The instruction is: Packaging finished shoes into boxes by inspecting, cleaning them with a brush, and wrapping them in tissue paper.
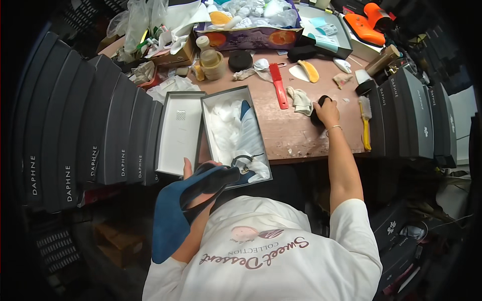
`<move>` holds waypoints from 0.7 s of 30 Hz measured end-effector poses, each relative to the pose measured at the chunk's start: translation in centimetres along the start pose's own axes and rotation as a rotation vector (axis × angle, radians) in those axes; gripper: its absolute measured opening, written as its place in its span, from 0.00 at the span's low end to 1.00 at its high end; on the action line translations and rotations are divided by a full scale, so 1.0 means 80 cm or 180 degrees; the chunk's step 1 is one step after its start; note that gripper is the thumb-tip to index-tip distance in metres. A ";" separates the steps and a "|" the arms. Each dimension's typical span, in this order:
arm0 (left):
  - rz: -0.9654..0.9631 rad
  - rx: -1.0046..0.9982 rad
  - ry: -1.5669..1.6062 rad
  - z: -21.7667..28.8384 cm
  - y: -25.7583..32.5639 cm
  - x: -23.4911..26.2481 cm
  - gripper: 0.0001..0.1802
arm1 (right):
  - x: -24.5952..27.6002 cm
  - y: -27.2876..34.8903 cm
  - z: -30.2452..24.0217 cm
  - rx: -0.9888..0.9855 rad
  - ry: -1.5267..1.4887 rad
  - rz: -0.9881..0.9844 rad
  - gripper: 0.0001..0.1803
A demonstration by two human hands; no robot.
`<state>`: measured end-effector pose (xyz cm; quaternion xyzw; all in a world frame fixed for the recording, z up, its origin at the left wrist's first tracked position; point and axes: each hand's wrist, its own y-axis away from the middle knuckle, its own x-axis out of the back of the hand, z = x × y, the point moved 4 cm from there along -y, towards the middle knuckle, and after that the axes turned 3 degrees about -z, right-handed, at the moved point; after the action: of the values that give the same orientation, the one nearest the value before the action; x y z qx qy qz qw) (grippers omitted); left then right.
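By the cardboard box's (260, 132) near end, your left fingers (188, 169) grip a blue-and-black shoe (168, 215); on the scuffed table (286, 133), your right fingers (328, 109) clasp a dark, rounded object (315, 119) beside crumpled cloth (301, 102).

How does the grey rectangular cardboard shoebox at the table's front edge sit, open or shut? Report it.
Open: the shoebox shows crumpled white wrapping inside, and a white-lined grey lid lies alongside.

Wht short-slv tee (281, 220)'s got a brownish print (253, 250), & there's thin bracelet (333, 129) on R wrist (331, 124).
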<state>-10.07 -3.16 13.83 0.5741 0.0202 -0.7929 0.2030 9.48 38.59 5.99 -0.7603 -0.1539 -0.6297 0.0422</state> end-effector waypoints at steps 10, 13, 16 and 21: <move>-0.0077 -0.0511 0.0825 0.002 0.000 0.032 0.38 | -0.010 -0.041 0.136 0.0218 -0.2132 0.0931 0.20; 0.0826 -0.0331 0.1314 -0.005 0.003 0.077 0.34 | 0.004 -0.009 0.087 -0.0405 -0.4179 0.0119 0.22; 0.0863 -0.0265 0.1159 0.002 0.002 0.049 0.33 | 0.035 0.045 0.008 0.0358 -0.4364 -0.0109 0.19; 0.1277 -0.0489 0.0512 -0.005 0.004 0.069 0.29 | 0.122 0.312 -0.240 0.4358 -0.1770 -0.0458 0.23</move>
<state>-11.00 -4.97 8.65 0.6109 -0.0180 -0.6845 0.3975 0.05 11.72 22.64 -0.6833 -0.5664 -0.1783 0.4249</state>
